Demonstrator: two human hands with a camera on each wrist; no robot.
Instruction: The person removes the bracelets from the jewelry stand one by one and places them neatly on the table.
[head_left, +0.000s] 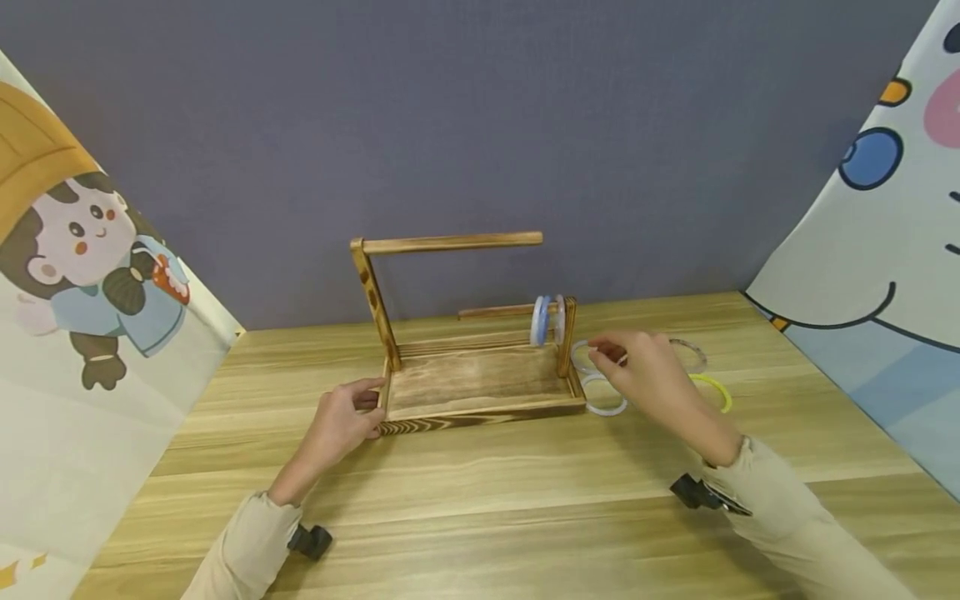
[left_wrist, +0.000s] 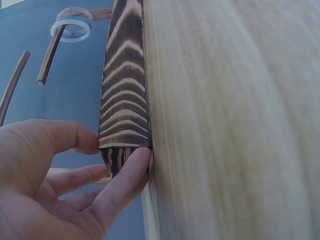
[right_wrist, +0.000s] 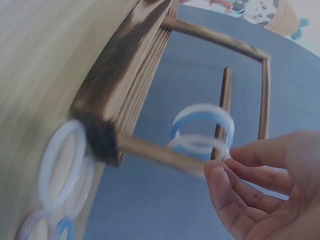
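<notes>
A wooden bangle rack (head_left: pixel 480 414) has a shallow tray and two horizontal rods at different heights. White, blue and pale translucent bangles (head_left: pixel 537 322) hang on its lower rod. My left hand (head_left: pixel 345 421) grips the tray's front left corner; in the left wrist view the thumb presses the front face and a forefinger touches the upper edge. Right of the rack, my right hand (head_left: pixel 641 371) hovers with loosely bent fingers, and no bangle shows between them. Beneath and around it lie a white bangle (head_left: pixel 606 410), a yellow bangle (head_left: pixel 723 396) and a greyish bangle (head_left: pixel 697 357), partly hidden.
The wood-grain table (head_left: pixel 480 517) stretches in front of the rack. Behind it rises a grey-blue panel (head_left: pixel 480 133). Cartoon-printed panels stand at the left (head_left: pixel 97 333) and the right (head_left: pixel 825 258).
</notes>
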